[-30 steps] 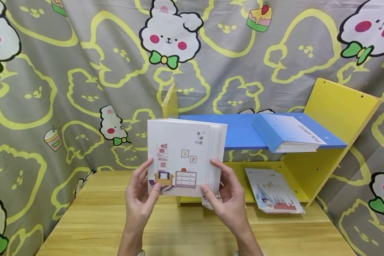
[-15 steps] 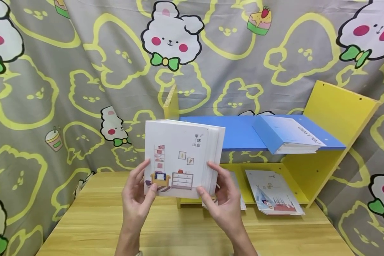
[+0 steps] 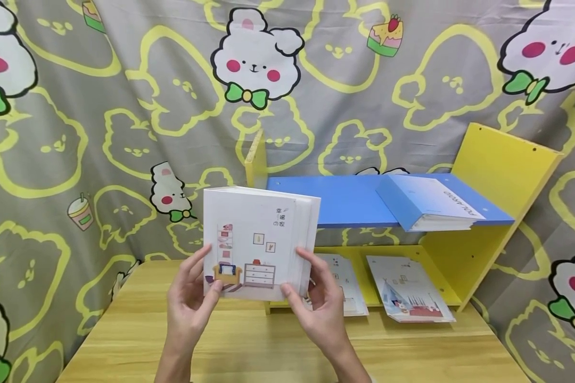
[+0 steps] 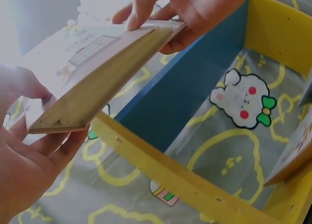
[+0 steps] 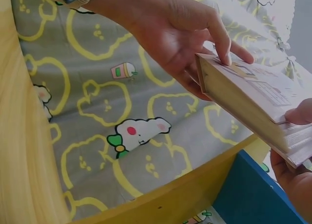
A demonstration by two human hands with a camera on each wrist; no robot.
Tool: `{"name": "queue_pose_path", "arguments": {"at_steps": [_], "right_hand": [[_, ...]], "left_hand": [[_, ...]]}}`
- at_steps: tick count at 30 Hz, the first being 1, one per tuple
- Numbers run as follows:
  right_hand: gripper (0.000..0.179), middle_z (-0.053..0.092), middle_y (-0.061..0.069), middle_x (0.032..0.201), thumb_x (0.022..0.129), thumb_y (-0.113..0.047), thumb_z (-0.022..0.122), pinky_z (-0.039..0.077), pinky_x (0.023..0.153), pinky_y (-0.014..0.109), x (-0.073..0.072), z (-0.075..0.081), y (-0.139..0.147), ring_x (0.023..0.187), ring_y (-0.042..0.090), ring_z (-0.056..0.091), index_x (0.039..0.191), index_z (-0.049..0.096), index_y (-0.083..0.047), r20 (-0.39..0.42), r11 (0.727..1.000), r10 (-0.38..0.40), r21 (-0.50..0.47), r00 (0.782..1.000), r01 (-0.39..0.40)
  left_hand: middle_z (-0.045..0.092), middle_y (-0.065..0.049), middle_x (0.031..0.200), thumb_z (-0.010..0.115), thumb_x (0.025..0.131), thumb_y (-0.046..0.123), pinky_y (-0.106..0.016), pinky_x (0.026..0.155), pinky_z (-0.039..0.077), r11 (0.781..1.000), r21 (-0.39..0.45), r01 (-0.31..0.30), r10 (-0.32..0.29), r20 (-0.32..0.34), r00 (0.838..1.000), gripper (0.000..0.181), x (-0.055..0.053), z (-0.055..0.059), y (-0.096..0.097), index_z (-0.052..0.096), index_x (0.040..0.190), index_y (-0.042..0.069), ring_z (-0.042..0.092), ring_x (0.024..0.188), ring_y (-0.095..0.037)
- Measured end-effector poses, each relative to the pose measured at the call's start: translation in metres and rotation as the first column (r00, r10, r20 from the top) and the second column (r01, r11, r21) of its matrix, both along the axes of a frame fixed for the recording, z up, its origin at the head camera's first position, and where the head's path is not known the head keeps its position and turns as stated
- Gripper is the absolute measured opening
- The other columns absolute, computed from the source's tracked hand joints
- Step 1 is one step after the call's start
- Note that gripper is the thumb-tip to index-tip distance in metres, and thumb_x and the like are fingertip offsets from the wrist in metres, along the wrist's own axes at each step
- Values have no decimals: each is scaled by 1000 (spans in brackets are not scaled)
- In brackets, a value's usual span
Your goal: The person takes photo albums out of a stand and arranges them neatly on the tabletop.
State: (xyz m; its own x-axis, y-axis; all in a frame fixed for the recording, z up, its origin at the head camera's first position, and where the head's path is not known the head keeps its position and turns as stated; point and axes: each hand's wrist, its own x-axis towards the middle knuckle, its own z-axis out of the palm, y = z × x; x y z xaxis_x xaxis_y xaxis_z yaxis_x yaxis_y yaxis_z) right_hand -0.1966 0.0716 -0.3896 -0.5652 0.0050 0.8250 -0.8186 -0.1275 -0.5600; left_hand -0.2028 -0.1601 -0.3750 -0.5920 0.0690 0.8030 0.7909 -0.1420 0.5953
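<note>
A white photo album (image 3: 254, 223) is held up in front of me, its cover printed with a sofa, a chest of drawers and small pictures. My left hand (image 3: 187, 303) grips its left edge, thumb on the front cover and fingers behind. At the lower right side my right hand (image 3: 318, 306) grips it the same way, the thumb near the bottom edge. In the left wrist view the album's page block (image 4: 105, 85) shows between the two covers. The right wrist view shows both hands pinching opposite ends of the album (image 5: 258, 87).
Behind stands a yellow shelf unit (image 3: 493, 175) with a blue board (image 3: 335, 199). A blue-and-white POLAROID binder (image 3: 441, 199) lies on that board. Below, two similar white albums lie on the yellow bottom board, one (image 3: 409, 287) at right, another (image 3: 352, 287) partly behind my right hand. A wooden table (image 3: 249, 351) spreads beneath.
Both hands have carried the album left and slightly down. More of the lower-shelf album behind my right hand now shows. The grip looks the same.
</note>
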Motion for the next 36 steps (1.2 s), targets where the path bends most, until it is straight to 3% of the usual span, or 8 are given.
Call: {"name": "queue_pose_path", "arguments": {"at_steps": [10, 20, 36], "right_hand": [[70, 48, 24, 145, 85, 21, 67, 56, 96, 46, -2, -2, -16, 125, 34, 59, 148, 43, 4, -29, 1000, 9, -6, 1000, -9], [70, 51, 24, 141, 84, 22, 66, 58, 93, 47, -4, -2, -35, 121, 36, 61, 148, 44, 3, -46, 998, 50, -21, 998, -51], [66, 53, 24, 139, 86, 20, 67, 58, 92, 47, -5, 4, -65, 120, 37, 61, 146, 44, 3, -102, 998, 62, -26, 993, -65]], "left_hand": [[53, -18, 148, 47, 88, -30, -34, 87, 60, 999, 34, 13, -13, 3, 1000, 68, 2, 1, -13, 37, 151, -8, 66, 116, -23], [51, -21, 149, 44, 86, -33, -36, 88, 59, 997, 72, 37, -37, -7, 999, 69, 6, 1, -29, 35, 151, -11, 67, 116, -25], [49, -20, 146, 43, 88, -33, -32, 87, 59, 990, 135, -42, 40, 18, 999, 65, 14, 5, -51, 38, 149, -13, 70, 109, -23]]}}
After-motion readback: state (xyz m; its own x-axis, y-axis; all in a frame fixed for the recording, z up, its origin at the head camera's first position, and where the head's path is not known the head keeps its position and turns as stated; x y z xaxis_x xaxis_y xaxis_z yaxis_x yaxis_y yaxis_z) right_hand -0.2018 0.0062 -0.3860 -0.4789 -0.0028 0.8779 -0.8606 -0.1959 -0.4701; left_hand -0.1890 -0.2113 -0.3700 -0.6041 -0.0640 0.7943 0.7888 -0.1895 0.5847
